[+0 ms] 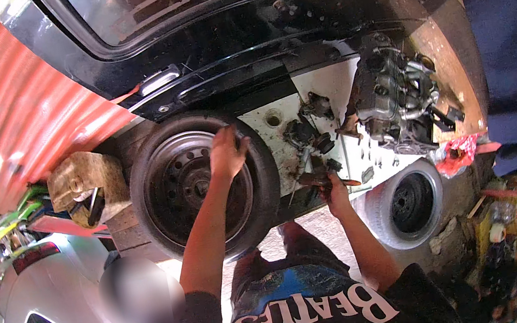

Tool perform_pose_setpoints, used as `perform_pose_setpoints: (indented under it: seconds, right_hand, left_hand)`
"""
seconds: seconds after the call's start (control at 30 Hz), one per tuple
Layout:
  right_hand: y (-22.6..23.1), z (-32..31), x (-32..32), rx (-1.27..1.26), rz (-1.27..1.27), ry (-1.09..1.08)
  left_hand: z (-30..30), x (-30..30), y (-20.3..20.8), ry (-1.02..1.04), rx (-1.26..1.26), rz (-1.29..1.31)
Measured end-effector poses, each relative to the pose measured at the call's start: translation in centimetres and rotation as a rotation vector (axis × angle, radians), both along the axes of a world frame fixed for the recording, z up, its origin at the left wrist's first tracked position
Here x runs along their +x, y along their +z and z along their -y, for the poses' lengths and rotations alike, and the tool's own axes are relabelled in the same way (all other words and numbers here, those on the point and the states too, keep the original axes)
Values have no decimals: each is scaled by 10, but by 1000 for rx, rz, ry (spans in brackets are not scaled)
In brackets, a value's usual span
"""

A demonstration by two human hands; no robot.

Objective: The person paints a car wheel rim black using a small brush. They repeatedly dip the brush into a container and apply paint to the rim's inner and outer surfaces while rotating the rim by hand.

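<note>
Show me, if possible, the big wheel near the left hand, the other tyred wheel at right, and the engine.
Big wheel (187, 184): head view, dark disc near its centre.
Other tyred wheel (405, 205): head view, middle of its dark rim.
Engine (384, 94): head view, its casing.

The tyre (265, 174) is matt rubber around a dull metal wheel (194, 186). The car panel (232, 46) looks smooth and glossy.

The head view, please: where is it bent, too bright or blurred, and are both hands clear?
In the head view, the black car panel looks bowed, and the border is dark; the ground at lower centre is overexposed; a round patch at lower left is blurred; left hand and right hand are fairly clear.
</note>
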State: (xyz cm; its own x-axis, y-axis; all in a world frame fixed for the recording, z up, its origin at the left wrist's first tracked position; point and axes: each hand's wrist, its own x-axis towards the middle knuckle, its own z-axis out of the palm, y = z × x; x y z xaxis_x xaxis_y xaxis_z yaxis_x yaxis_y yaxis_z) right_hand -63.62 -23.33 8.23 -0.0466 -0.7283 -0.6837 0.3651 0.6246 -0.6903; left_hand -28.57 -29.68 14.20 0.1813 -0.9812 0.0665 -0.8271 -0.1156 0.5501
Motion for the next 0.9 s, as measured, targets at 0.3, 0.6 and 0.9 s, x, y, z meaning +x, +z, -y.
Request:
perform_pose_setpoints:
  seconds: [0.3,0.6,0.9]
  right_hand:
    - [-4,87,-11,-527,-487,359]
    - [111,147,42,-464,-193,434]
    - [147,149,7,-732,-270,390]
  left_hand:
    - [102,-102,-61,-125,296,356]
    - [134,-97,-96,-136,365,353]
    - [85,-101,-11,-57,-48,-306]
